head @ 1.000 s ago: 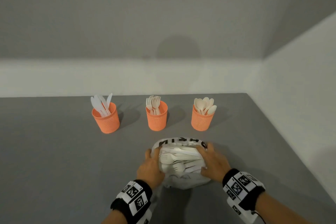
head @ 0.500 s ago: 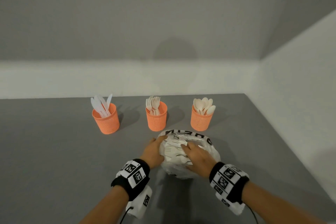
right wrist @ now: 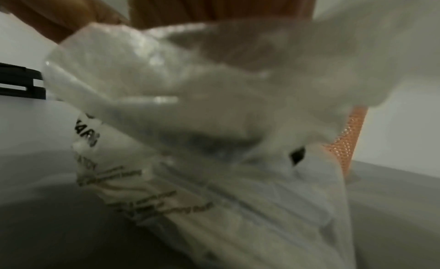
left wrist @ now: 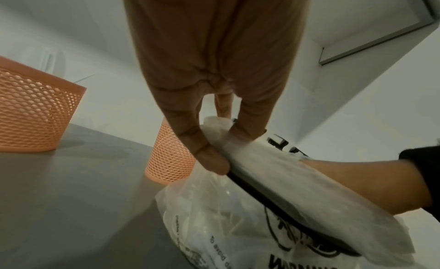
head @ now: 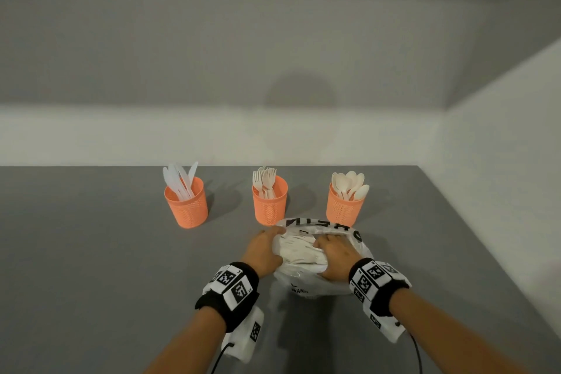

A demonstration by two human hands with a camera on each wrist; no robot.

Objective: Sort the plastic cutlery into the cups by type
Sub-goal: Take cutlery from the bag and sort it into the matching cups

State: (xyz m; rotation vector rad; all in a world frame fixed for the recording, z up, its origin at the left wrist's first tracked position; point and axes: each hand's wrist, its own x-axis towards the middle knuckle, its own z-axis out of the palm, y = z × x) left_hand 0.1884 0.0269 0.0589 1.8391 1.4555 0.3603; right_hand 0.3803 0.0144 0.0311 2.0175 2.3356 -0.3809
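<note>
Grey flat tabletop [head: 91, 252]: bears everything listed below and extends well beyond the fingers on the left side.

Translucent white plastic bag with black printed lettering [head: 306, 284]: lies on the tabletop directly under and between both hands. Its mouth is up, and pale plastic cutlery [head: 296, 250] shows inside it, between the two sets of fingers. The types of cutlery in the bag cannot be told apart.

Left hand [head: 264, 252]: at the left edge of the bag. The left wrist view shows thumb and fingers [left wrist: 190, 139] pinching a fold of the bag's film at its rim.

Right hand [head: 335, 258]: sits in or over the bag's mouth, fingers [head: 321, 243] pointing left toward the cutlery. Whether they grasp cutlery, film or nothing cannot be told; the right wrist view is blurred and filled by bag film.

Three orange perforated plastic cups, upright in a row beyond the fingertips:
- Left cup [head: 186, 206], well apart to the far left of the left hand, holds white plastic knives [head: 180, 179].
- Middle cup [head: 269, 205], just beyond the left fingertips, holds cream plastic forks [head: 264, 177].
- Right cup [head: 344, 206], just beyond the right fingers at the bag's far edge, holds cream plastic spoons [head: 349, 185].
</note>
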